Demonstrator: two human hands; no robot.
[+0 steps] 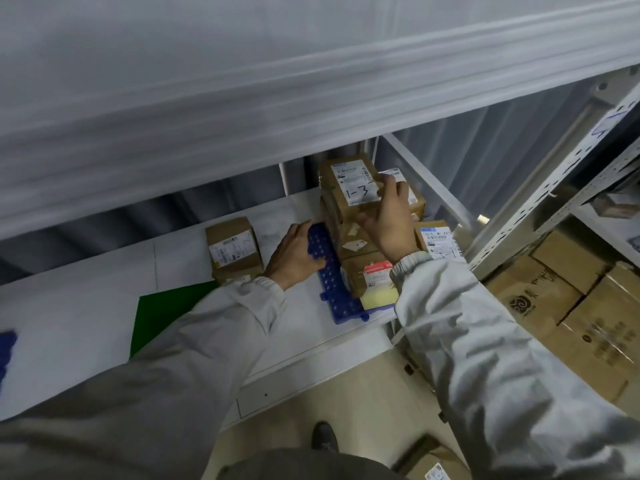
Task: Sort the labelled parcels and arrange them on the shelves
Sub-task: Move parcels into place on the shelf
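On the white lower shelf (104, 306), a stack of brown labelled parcels stands on a blue plastic pallet (334, 289). The top parcel (349, 188) has "1-3" handwritten on its label. My right hand (388, 220) rests against that parcel's right front, fingers spread over it and the parcel behind. My left hand (294, 254) grips the blue pallet's left edge. A lower parcel (374, 278) with a red-and-yellow label sits at the pallet's front. Another parcel (438, 240) stands to the right. A single parcel (233, 252) stands alone on the shelf to the left.
The upper shelf (242, 116) hangs low over the parcels. A green sheet (162, 313) lies on the shelf at left. Perforated shelf uprights (554, 188) rise at right, with stacked cardboard cartons (571, 306) beyond. One more parcel (433, 459) lies on the floor near my shoe.
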